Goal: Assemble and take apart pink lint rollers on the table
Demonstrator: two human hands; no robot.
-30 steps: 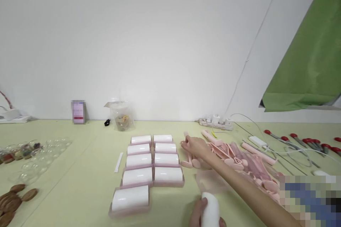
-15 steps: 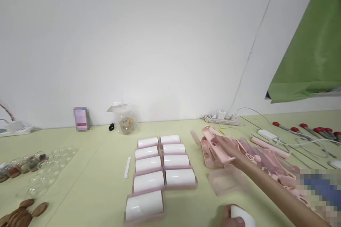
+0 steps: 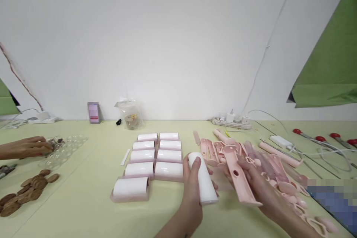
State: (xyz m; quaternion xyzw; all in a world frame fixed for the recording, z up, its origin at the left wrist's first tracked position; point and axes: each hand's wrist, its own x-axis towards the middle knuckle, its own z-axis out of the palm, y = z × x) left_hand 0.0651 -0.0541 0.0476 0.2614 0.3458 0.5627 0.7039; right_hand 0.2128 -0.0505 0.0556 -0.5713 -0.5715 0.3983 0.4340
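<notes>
My left hand (image 3: 192, 182) is wrapped round a white roll (image 3: 205, 180), held tilted above the table. In my right hand (image 3: 252, 174) is a long pink plastic holder (image 3: 239, 174), a curved trough with a hole near its middle and flared ends. The two held pieces are close side by side but apart. Just behind my right hand lies a heap of pink plastic parts (image 3: 279, 167), with troughs, rings and handles among them. To the left of my left hand, several white rolls (image 3: 139, 169) lie in two columns, each in a pale pink translucent sleeve.
Another person's hand (image 3: 26, 148) touches a clear bubbled tray (image 3: 64, 156) at far left, near brown oval pieces (image 3: 36, 186). A power strip (image 3: 231, 123), cables and red-ended rods (image 3: 320, 139) lie right. A bagged tub (image 3: 130, 115) and a white strip (image 3: 125, 157) lie left.
My left hand has risen from the bottom edge with the white roll. My right hand has drawn back from the heap with the pink holder. The view has shifted, showing another person's hand.
</notes>
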